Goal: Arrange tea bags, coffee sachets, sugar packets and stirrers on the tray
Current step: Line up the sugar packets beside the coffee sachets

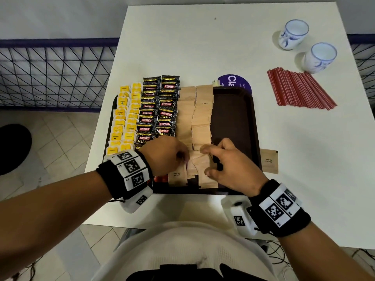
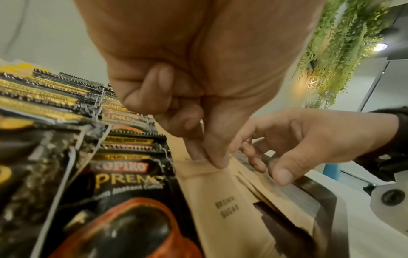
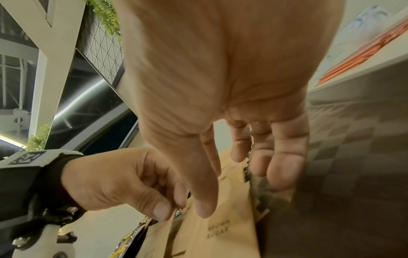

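Note:
A dark brown tray (image 1: pixel 233 118) holds two columns of yellow tea bags (image 1: pixel 123 120), two of black coffee sachets (image 1: pixel 156 110) and two of brown sugar packets (image 1: pixel 194 116). Its right part is bare. At the near end of the sugar columns my left hand (image 1: pixel 182 157) pinches the top edge of a brown sugar packet (image 2: pixel 220 192) between thumb and finger. My right hand (image 1: pixel 207 161) hovers beside it with relaxed fingers, its thumb tip (image 3: pixel 205 209) touching another packet. Red stirrers (image 1: pixel 300 90) lie on the white table, right of the tray.
Two white-and-blue cups (image 1: pixel 293 34) (image 1: pixel 318 57) stand at the far right, behind the stirrers. One loose sugar packet (image 1: pixel 268 161) lies on the table by the tray's right rim. A purple round sticker (image 1: pixel 234 82) shows behind the tray. A wire fence (image 1: pixel 50 74) runs left of the table.

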`<action>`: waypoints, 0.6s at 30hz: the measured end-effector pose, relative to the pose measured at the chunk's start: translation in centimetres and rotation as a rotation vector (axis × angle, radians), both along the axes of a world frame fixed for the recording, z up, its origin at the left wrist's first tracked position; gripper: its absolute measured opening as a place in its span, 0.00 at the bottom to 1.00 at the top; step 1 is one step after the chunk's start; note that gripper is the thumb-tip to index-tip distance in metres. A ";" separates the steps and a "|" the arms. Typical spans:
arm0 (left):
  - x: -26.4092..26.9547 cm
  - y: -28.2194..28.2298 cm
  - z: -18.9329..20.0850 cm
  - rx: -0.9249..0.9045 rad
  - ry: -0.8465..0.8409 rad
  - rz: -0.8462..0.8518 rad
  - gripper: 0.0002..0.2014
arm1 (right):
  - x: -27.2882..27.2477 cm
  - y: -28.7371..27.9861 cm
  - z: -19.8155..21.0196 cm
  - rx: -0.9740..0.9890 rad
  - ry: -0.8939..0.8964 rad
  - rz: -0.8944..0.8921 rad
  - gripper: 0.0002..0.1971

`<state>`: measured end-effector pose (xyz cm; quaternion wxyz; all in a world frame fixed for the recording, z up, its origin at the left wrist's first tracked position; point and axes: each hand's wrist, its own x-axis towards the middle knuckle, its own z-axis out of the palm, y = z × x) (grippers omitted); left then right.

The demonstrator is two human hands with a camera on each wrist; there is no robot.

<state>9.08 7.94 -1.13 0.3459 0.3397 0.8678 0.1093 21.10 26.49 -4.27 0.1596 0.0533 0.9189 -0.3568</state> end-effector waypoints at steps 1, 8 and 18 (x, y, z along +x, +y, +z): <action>0.1 0.1 -0.2 -0.004 0.010 0.010 0.11 | 0.0 0.0 0.0 0.002 -0.009 0.003 0.31; 0.9 0.3 -1.0 0.021 0.072 0.048 0.07 | 0.1 -0.1 -0.2 0.041 -0.032 0.029 0.34; 1.4 1.4 -1.5 -0.010 0.229 0.005 0.14 | 0.1 -0.4 -0.2 0.043 -0.059 0.013 0.25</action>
